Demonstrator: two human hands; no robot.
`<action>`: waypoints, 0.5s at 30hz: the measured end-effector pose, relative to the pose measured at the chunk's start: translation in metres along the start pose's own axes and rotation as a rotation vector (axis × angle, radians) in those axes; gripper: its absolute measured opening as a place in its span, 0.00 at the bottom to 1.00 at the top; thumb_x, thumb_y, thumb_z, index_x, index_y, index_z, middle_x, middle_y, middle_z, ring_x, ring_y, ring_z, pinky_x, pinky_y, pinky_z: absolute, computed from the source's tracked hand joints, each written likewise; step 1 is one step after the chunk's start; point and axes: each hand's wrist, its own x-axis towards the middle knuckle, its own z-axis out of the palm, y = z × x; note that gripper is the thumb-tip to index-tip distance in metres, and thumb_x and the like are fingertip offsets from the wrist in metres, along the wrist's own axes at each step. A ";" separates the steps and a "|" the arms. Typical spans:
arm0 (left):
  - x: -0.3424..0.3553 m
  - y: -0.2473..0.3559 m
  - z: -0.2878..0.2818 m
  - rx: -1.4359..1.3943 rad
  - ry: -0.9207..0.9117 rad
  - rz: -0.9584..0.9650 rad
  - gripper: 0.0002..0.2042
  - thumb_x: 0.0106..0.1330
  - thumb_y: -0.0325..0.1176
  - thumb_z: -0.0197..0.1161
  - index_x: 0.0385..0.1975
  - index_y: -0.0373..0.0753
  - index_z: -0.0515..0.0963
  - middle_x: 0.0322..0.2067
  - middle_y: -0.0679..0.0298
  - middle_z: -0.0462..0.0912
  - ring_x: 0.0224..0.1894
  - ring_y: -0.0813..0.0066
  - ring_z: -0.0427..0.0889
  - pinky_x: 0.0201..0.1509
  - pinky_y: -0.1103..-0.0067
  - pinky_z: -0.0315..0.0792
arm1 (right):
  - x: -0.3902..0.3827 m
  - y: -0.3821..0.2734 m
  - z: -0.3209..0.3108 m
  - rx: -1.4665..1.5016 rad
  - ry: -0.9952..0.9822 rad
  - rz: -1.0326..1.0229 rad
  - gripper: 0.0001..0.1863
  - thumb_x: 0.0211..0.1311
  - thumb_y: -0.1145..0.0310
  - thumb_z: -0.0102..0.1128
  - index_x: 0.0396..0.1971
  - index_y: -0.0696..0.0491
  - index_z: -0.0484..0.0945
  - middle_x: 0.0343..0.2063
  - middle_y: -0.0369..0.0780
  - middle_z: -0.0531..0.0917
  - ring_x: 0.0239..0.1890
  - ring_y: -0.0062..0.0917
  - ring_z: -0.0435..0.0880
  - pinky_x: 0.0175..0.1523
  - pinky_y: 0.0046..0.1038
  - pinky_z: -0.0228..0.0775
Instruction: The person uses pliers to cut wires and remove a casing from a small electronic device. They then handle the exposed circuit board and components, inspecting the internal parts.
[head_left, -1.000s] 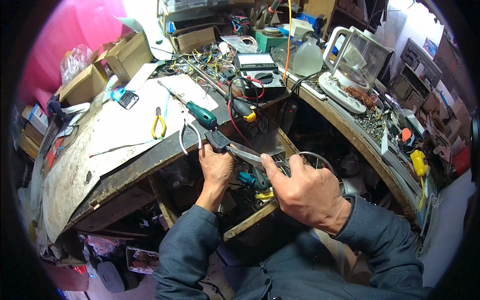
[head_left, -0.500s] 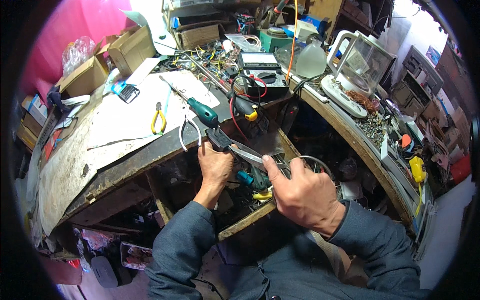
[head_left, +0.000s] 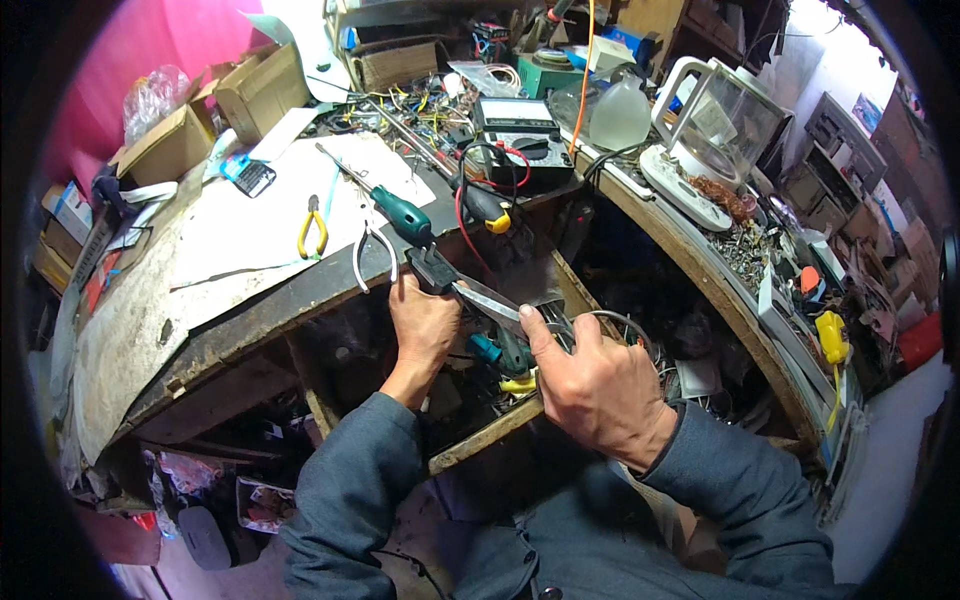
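Observation:
My left hand point(head_left: 424, 325) is closed round a small black block-shaped part point(head_left: 433, 270) at the desk's front edge. My right hand point(head_left: 607, 395) grips metal scissors point(head_left: 490, 303), whose blades point up and left, with the tips against the black part. A looped handle shows beyond my right knuckles. Just past the black part lies a green-handled screwdriver point(head_left: 402, 215), with white-handled pliers point(head_left: 376, 255) beside it. Farther left on the white paper point(head_left: 250, 240) are yellow-handled pliers point(head_left: 312, 228). Exactly where the blades meet the part is too small to make out.
Below my hands an open drawer point(head_left: 490, 435) holds tools and cables. A multimeter point(head_left: 525, 140) with red and black leads stands behind. On the right is a glass kettle point(head_left: 725, 125) on a white base; cardboard boxes point(head_left: 262, 95) sit back left.
Both hands, with the black part and scissors, appear slightly farther left and up in the picture. The grip of each hand looks the same.

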 end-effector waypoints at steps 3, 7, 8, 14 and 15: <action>0.001 -0.004 0.002 0.068 0.056 0.018 0.06 0.58 0.26 0.69 0.27 0.29 0.81 0.23 0.56 0.85 0.26 0.71 0.82 0.33 0.71 0.75 | 0.003 0.011 0.005 0.278 0.032 0.036 0.25 0.62 0.67 0.60 0.60 0.56 0.78 0.25 0.46 0.75 0.16 0.33 0.81 0.19 0.35 0.75; -0.002 0.002 -0.001 -0.049 0.003 -0.056 0.04 0.59 0.21 0.65 0.32 0.32 0.77 0.29 0.65 0.82 0.31 0.78 0.76 0.35 0.75 0.73 | -0.001 0.003 0.006 0.167 0.017 0.040 0.27 0.61 0.67 0.60 0.61 0.56 0.77 0.26 0.47 0.75 0.15 0.35 0.80 0.21 0.37 0.77; -0.002 0.002 0.000 -0.054 -0.006 -0.055 0.04 0.60 0.21 0.65 0.32 0.32 0.77 0.29 0.66 0.82 0.30 0.79 0.76 0.35 0.76 0.73 | -0.002 -0.002 0.004 0.049 -0.007 0.035 0.27 0.61 0.67 0.60 0.62 0.56 0.77 0.27 0.47 0.75 0.14 0.35 0.80 0.21 0.37 0.77; 0.000 -0.007 0.003 -0.037 0.014 -0.024 0.02 0.60 0.21 0.65 0.30 0.32 0.79 0.28 0.66 0.83 0.29 0.81 0.76 0.33 0.76 0.72 | -0.002 -0.004 0.006 0.079 0.020 0.070 0.31 0.57 0.68 0.63 0.63 0.54 0.75 0.28 0.47 0.75 0.16 0.37 0.82 0.22 0.37 0.78; 0.002 -0.011 0.004 -0.042 0.030 -0.018 0.01 0.60 0.20 0.65 0.30 0.32 0.80 0.28 0.66 0.83 0.29 0.81 0.76 0.33 0.77 0.72 | -0.003 -0.005 0.008 0.101 0.032 0.084 0.31 0.57 0.69 0.64 0.63 0.54 0.76 0.28 0.47 0.75 0.17 0.38 0.82 0.22 0.38 0.78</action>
